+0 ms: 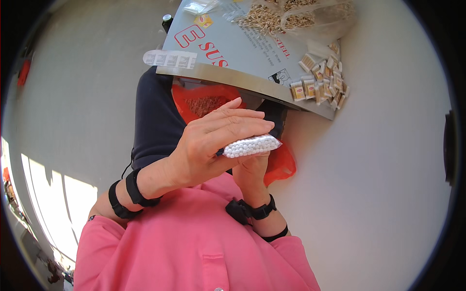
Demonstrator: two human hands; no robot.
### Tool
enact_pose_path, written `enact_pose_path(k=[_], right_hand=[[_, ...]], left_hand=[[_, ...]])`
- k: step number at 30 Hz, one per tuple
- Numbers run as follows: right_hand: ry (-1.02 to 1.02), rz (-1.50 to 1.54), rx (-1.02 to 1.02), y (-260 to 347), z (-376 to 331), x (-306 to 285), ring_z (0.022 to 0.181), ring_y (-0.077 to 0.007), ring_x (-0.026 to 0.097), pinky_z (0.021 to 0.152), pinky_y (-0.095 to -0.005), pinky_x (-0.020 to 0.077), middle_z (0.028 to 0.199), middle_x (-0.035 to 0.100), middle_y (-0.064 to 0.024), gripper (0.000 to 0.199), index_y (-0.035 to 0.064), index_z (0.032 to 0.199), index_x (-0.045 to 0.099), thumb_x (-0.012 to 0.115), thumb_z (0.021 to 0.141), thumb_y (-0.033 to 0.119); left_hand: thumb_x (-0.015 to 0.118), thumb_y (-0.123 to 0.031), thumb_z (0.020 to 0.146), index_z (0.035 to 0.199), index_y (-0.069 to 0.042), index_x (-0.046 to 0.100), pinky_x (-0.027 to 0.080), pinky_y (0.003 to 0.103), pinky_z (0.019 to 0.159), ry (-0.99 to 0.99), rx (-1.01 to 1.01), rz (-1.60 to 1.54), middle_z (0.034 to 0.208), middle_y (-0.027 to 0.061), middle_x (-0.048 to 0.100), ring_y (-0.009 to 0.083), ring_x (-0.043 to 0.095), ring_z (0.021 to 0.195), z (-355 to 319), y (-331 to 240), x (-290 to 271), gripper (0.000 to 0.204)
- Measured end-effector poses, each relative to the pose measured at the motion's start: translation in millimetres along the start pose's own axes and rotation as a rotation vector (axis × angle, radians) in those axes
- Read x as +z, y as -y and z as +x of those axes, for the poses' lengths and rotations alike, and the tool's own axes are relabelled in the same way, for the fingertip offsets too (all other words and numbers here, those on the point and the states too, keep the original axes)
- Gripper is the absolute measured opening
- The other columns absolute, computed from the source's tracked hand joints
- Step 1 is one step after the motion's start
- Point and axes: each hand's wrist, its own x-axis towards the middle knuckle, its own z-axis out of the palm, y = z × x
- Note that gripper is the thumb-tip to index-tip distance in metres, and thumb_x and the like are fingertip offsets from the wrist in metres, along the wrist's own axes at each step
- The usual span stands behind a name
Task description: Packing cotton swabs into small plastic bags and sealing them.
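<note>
A clear packet of white-tipped cotton swabs (252, 146) is held in front of my chest, its rows of round tips turned up toward me. My left hand (206, 140) lies along it, with long fingers stretched over the top side and the thumb side below. From underneath, my right hand (252, 169) meets the packet; most of its fingers are hidden behind it. Beyond my hands, an open red plastic bag (182, 99) with small reddish-brown pieces sits below the table's edge.
A metal-edged table (233, 80) stands ahead. Several small stick packets (323, 87) are heaped at its right corner. Loose wooden sticks (264, 19) spill from a clear bag (325, 22). A white label strip (170, 59) overhangs the left edge near a dark bottle (167, 23).
</note>
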Motion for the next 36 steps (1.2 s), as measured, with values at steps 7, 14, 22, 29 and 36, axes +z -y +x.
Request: enact_pose_path(k=[7,14,22,29,36], right_hand=[[0.011,-0.048,0.008,-1,-4,-2,0.110,-0.0108,0.060,0.096,-0.0266,0.0472,0.118,0.064,-0.0022,0.035,0.0031,0.126,0.058,0.068,0.095,0.016],[0.045,-0.083,-0.014,-3,-8,-8,0.109,-0.0101,0.059,0.096,-0.0257,0.0456,0.119,0.063,-0.0030,0.036,0.0008,0.127,0.056,0.067,0.097,0.017],[0.033,-0.075,0.029,-3,-10,-6,0.110,-0.0100,0.059,0.097,-0.0258,0.0455,0.120,0.062,-0.0030,0.038,0.0009,0.128,0.055,0.067,0.097,0.019],[0.052,-0.239,0.114,-20,-14,-18,0.108,-0.0099,0.060,0.094,-0.0257,0.0480,0.119,0.062,-0.0012,0.043,0.0026,0.127,0.056,0.071,0.094,0.027],[-0.051,-0.212,0.069,-16,-8,6,0.095,-0.0089,0.064,0.080,-0.0241,0.0524,0.106,0.066,-0.0007,0.029,0.0045,0.120,0.059,0.067,0.096,0.020]], left_hand=[[0.073,-0.006,0.080,0.120,-0.007,0.066,0.050,0.051,0.100,-0.016,-0.047,-0.081,0.116,0.0081,0.070,0.0295,0.067,0.108,-8,0,0,0.040],[0.073,-0.012,0.085,0.118,-0.005,0.066,0.051,0.048,0.098,-0.032,-0.014,-0.124,0.113,0.0099,0.071,0.0291,0.069,0.103,-10,3,2,0.035],[0.074,-0.012,0.084,0.121,-0.004,0.065,0.051,0.048,0.098,-0.036,-0.045,-0.174,0.109,0.0109,0.071,0.0294,0.069,0.101,-11,2,2,0.038],[0.074,-0.007,0.084,0.124,-0.004,0.064,0.049,0.049,0.100,-0.014,-0.035,-0.192,0.114,0.0120,0.069,0.0304,0.067,0.106,-17,4,-5,0.041],[0.073,-0.017,0.085,0.133,-0.004,0.058,0.033,0.053,0.112,0.137,-0.116,-0.269,0.131,0.0131,0.062,0.0324,0.055,0.127,-17,3,-9,0.052]])
